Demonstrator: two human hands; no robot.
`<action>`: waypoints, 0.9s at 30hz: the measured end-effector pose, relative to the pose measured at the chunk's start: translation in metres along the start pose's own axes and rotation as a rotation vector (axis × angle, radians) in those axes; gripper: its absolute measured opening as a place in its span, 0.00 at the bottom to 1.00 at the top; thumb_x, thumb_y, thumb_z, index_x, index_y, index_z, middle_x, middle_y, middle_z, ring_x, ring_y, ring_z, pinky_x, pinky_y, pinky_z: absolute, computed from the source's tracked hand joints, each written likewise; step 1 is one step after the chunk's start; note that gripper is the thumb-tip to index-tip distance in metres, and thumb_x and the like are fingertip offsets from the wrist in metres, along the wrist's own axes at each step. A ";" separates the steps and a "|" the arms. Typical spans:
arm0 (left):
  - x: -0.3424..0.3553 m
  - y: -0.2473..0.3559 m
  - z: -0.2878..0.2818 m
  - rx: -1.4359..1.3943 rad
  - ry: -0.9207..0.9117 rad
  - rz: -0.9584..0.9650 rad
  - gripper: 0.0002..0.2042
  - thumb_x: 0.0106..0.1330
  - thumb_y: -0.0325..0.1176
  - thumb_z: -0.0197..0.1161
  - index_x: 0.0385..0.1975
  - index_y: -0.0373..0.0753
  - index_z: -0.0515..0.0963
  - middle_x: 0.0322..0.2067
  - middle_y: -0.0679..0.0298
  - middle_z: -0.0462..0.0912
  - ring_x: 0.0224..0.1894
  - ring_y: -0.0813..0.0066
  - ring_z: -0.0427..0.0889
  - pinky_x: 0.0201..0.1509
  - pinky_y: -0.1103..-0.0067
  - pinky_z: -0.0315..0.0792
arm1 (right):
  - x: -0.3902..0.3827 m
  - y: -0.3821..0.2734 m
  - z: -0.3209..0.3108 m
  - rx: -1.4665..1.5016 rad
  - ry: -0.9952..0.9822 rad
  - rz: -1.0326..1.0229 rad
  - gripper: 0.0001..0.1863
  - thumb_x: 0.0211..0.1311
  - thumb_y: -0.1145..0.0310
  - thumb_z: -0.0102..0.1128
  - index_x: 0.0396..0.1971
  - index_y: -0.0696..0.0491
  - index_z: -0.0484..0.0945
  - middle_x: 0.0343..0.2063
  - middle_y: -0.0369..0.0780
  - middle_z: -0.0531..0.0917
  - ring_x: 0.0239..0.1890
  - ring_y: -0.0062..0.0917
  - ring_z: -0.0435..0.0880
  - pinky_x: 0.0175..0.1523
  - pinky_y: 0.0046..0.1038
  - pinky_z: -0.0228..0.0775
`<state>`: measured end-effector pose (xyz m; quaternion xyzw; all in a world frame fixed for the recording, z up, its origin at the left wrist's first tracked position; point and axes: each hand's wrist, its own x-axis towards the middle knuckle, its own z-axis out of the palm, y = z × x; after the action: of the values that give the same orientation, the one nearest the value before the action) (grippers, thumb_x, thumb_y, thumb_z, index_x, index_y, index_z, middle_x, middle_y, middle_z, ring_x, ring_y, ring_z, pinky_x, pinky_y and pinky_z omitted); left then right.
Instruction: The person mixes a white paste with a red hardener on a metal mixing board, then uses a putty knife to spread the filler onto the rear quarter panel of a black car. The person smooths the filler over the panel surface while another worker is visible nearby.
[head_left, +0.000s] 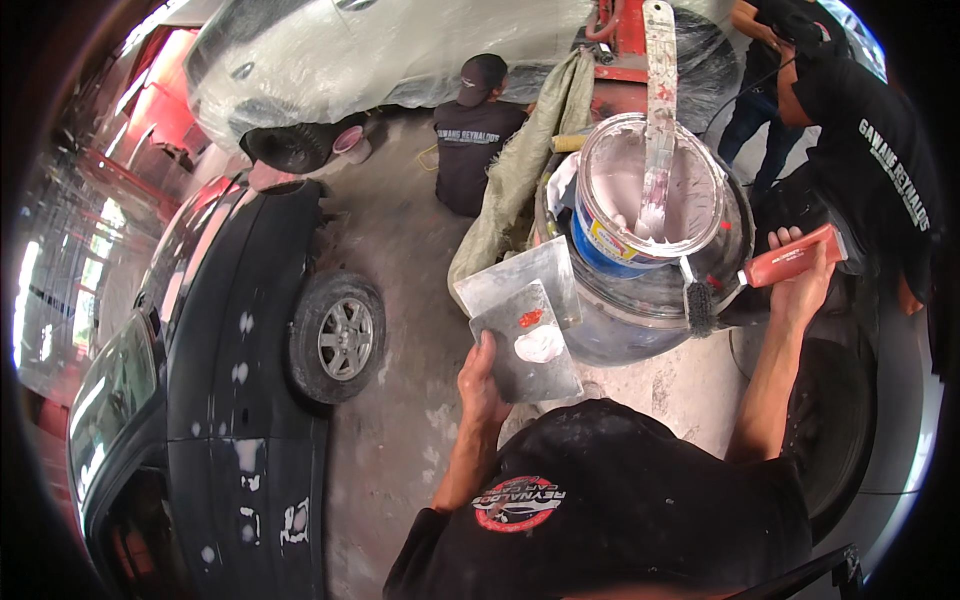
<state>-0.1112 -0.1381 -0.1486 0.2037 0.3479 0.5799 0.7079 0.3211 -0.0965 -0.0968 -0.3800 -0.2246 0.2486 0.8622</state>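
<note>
Hands [482, 388] [802, 292] around grey plate [515, 368] (left), red tube [792, 259] (right); bucket [608, 240] of pinkish, apparently thick paste [688, 208]

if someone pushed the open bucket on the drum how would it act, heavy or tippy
The bucket is probably heavy, since pale pink paste shows inside. A push near its rim could tip it, as it stands raised on the drum. The long stick poking above the rim would likely sway.
</note>
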 end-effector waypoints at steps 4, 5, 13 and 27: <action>-0.002 -0.002 0.000 0.016 0.055 0.001 0.22 0.77 0.44 0.51 0.59 0.31 0.68 0.55 0.55 0.78 0.54 0.64 0.80 0.60 0.66 0.73 | 0.008 0.012 -0.004 -0.058 -0.087 0.041 0.17 0.76 0.64 0.50 0.59 0.53 0.65 0.43 0.45 0.79 0.41 0.35 0.85 0.47 0.40 0.82; -0.002 -0.003 0.000 -0.004 0.028 0.009 0.22 0.77 0.44 0.51 0.59 0.31 0.68 0.55 0.55 0.78 0.54 0.64 0.80 0.60 0.66 0.73 | 0.013 0.017 -0.005 -0.119 -0.063 0.082 0.16 0.76 0.65 0.50 0.58 0.54 0.67 0.43 0.43 0.79 0.41 0.33 0.84 0.47 0.37 0.80; -0.001 -0.003 0.002 0.000 0.039 0.011 0.22 0.77 0.44 0.52 0.60 0.31 0.68 0.55 0.56 0.78 0.55 0.63 0.79 0.61 0.65 0.73 | 0.060 0.094 -0.054 -0.396 0.255 -0.007 0.19 0.65 0.61 0.64 0.51 0.58 0.80 0.40 0.40 0.84 0.45 0.25 0.83 0.51 0.28 0.72; 0.003 0.021 -0.003 -0.115 0.042 0.108 0.24 0.76 0.44 0.51 0.62 0.31 0.67 0.58 0.54 0.76 0.58 0.57 0.78 0.64 0.61 0.70 | 0.008 -0.057 0.031 -0.875 -0.374 -0.187 0.18 0.71 0.58 0.57 0.39 0.61 0.83 0.20 0.29 0.74 0.24 0.11 0.67 0.29 0.19 0.58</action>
<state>-0.1270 -0.1300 -0.1367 0.1689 0.3172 0.6405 0.6787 0.3239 -0.1083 -0.0331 -0.6340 -0.4923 0.1163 0.5849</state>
